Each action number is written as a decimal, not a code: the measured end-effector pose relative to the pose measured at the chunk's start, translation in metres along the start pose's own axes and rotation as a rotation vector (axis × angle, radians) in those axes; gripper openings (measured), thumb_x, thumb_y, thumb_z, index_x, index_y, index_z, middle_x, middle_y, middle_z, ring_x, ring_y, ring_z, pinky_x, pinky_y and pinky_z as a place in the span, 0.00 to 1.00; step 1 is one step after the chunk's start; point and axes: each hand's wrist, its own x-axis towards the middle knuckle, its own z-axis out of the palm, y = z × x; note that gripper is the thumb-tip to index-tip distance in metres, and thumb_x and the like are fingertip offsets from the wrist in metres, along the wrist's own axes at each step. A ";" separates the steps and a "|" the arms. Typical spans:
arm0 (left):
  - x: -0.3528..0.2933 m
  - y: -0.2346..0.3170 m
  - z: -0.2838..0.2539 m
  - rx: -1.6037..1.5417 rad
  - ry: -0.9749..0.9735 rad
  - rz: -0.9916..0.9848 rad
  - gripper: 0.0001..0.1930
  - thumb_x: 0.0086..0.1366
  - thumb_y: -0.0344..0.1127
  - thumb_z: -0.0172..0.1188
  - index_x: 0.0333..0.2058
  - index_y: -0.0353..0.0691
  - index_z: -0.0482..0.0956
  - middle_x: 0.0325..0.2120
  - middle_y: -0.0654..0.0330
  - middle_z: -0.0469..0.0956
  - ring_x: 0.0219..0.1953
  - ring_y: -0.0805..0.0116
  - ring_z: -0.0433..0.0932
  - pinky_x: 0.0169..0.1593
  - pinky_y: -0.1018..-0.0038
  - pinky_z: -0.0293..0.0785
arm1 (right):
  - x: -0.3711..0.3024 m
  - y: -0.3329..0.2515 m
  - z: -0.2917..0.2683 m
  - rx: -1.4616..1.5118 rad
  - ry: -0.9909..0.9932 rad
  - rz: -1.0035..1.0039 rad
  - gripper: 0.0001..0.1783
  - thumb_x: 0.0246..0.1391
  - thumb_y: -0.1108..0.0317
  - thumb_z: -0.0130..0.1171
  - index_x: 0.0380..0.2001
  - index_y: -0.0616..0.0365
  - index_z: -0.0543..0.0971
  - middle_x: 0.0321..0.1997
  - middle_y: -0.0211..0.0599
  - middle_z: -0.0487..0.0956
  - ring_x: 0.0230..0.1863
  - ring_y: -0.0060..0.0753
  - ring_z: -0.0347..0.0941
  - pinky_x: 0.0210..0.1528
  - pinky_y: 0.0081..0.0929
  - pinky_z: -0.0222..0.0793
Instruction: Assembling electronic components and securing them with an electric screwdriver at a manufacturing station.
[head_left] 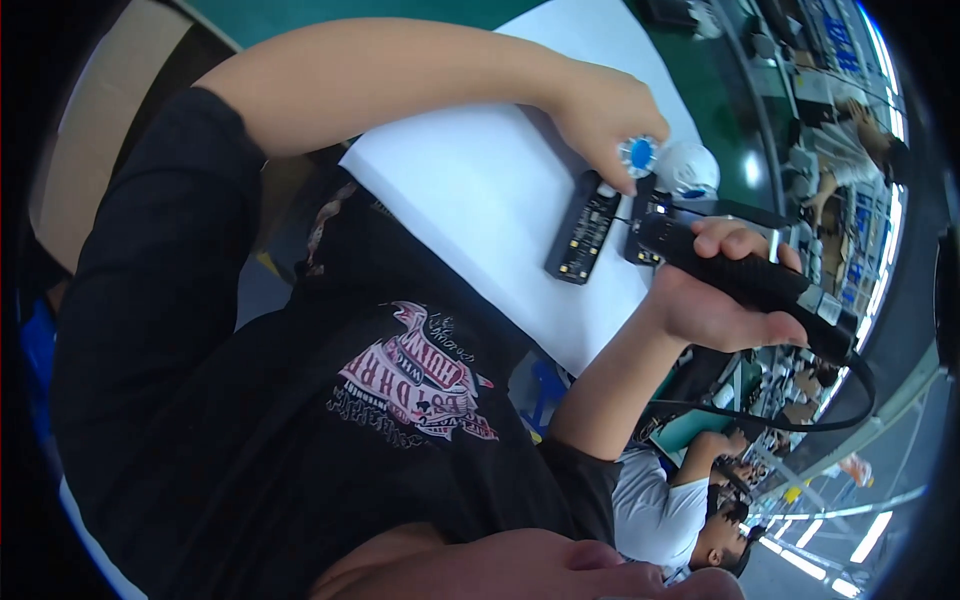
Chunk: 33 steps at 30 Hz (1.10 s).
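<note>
Head view: my right grip [700,305] is clamping around a corded tool [752,280], likely for control; my left grip [612,120], closed or not I can't tell, is apparently steadying the left circuit strip [585,235].

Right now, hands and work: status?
Right hand closed on black corded tool. Left hand at one end of a black strip. Second strip partly hidden by tool.

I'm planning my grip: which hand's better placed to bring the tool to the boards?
Likely the right hand: it grips the black tool near the boards; the left hand is at one board's end.
</note>
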 end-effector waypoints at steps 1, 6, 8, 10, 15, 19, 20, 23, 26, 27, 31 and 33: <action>-0.004 0.001 -0.001 0.005 -0.002 -0.040 0.28 0.54 0.56 0.70 0.39 0.34 0.80 0.29 0.48 0.83 0.34 0.47 0.82 0.37 0.58 0.76 | 0.001 -0.003 -0.002 -0.041 0.012 0.009 0.48 0.56 0.17 0.36 0.50 0.53 0.73 0.26 0.43 0.78 0.22 0.39 0.74 0.30 0.40 0.73; -0.005 0.003 -0.006 0.015 -0.011 -0.153 0.27 0.53 0.55 0.70 0.39 0.35 0.80 0.29 0.49 0.83 0.34 0.49 0.82 0.37 0.59 0.76 | 0.007 -0.052 -0.031 -0.402 0.210 -0.318 0.47 0.56 0.17 0.37 0.50 0.54 0.70 0.24 0.42 0.77 0.21 0.37 0.73 0.28 0.34 0.72; -0.001 0.004 -0.004 0.013 -0.033 -0.150 0.28 0.52 0.55 0.71 0.39 0.35 0.80 0.30 0.49 0.83 0.34 0.49 0.82 0.37 0.59 0.76 | 0.015 -0.053 -0.032 -0.583 0.351 -0.399 0.46 0.55 0.18 0.39 0.49 0.54 0.69 0.22 0.41 0.76 0.20 0.36 0.72 0.26 0.31 0.71; 0.001 0.001 -0.002 0.012 -0.013 -0.130 0.26 0.52 0.53 0.72 0.38 0.36 0.79 0.29 0.50 0.82 0.33 0.49 0.82 0.36 0.59 0.76 | 0.020 -0.051 -0.036 -0.672 0.427 -0.444 0.46 0.55 0.18 0.40 0.49 0.53 0.68 0.22 0.40 0.76 0.19 0.35 0.72 0.26 0.29 0.70; -0.010 0.000 -0.010 0.054 0.030 -0.096 0.27 0.55 0.57 0.70 0.39 0.36 0.78 0.32 0.50 0.82 0.36 0.48 0.82 0.39 0.60 0.76 | 0.024 -0.043 -0.048 -0.486 0.387 -0.307 0.45 0.53 0.18 0.45 0.47 0.54 0.69 0.22 0.38 0.74 0.21 0.35 0.70 0.26 0.28 0.69; -0.002 -0.012 -0.011 0.041 0.053 -0.097 0.30 0.59 0.61 0.66 0.40 0.36 0.79 0.36 0.49 0.82 0.41 0.49 0.81 0.43 0.59 0.76 | 0.003 -0.057 -0.047 -0.240 0.296 -0.177 0.46 0.52 0.18 0.47 0.46 0.54 0.72 0.25 0.38 0.74 0.23 0.34 0.69 0.30 0.33 0.68; 0.006 -0.017 -0.013 0.027 0.127 -0.165 0.30 0.61 0.63 0.63 0.42 0.36 0.80 0.39 0.49 0.81 0.43 0.50 0.81 0.45 0.59 0.75 | -0.005 -0.064 -0.049 -0.220 0.290 -0.175 0.46 0.52 0.18 0.47 0.46 0.54 0.72 0.25 0.38 0.74 0.23 0.34 0.69 0.30 0.33 0.68; 0.006 -0.044 -0.030 0.301 0.512 -0.403 0.31 0.64 0.63 0.59 0.46 0.37 0.79 0.47 0.51 0.80 0.46 0.50 0.80 0.49 0.60 0.75 | -0.017 -0.073 -0.041 -0.127 0.247 -0.142 0.46 0.53 0.19 0.47 0.47 0.55 0.73 0.27 0.38 0.74 0.23 0.34 0.68 0.34 0.37 0.67; 0.009 -0.099 -0.059 0.850 0.629 -0.604 0.31 0.62 0.60 0.60 0.47 0.34 0.79 0.48 0.46 0.78 0.50 0.47 0.78 0.51 0.57 0.74 | -0.022 -0.072 -0.024 -0.007 0.133 -0.094 0.47 0.53 0.19 0.47 0.49 0.56 0.74 0.28 0.39 0.75 0.24 0.34 0.68 0.36 0.39 0.66; 0.011 -0.104 -0.070 0.898 0.652 -0.632 0.32 0.56 0.55 0.68 0.47 0.30 0.77 0.47 0.45 0.79 0.49 0.46 0.79 0.53 0.57 0.73 | -0.026 -0.072 -0.020 -0.031 0.151 -0.095 0.47 0.53 0.19 0.47 0.49 0.56 0.74 0.28 0.39 0.75 0.24 0.34 0.68 0.36 0.39 0.66; 0.020 -0.135 -0.092 0.768 0.361 -0.897 0.32 0.64 0.54 0.62 0.54 0.30 0.73 0.54 0.48 0.74 0.56 0.46 0.74 0.58 0.56 0.68 | -0.030 -0.053 0.001 -0.058 0.022 -0.133 0.49 0.58 0.21 0.42 0.57 0.58 0.69 0.30 0.43 0.75 0.25 0.38 0.70 0.34 0.40 0.66; 0.021 -0.159 -0.092 0.775 0.468 -0.884 0.32 0.66 0.56 0.59 0.53 0.28 0.74 0.48 0.47 0.77 0.52 0.46 0.77 0.55 0.57 0.71 | -0.029 -0.045 0.015 -0.046 -0.027 -0.141 0.50 0.58 0.21 0.42 0.59 0.59 0.68 0.30 0.44 0.76 0.26 0.38 0.71 0.35 0.41 0.67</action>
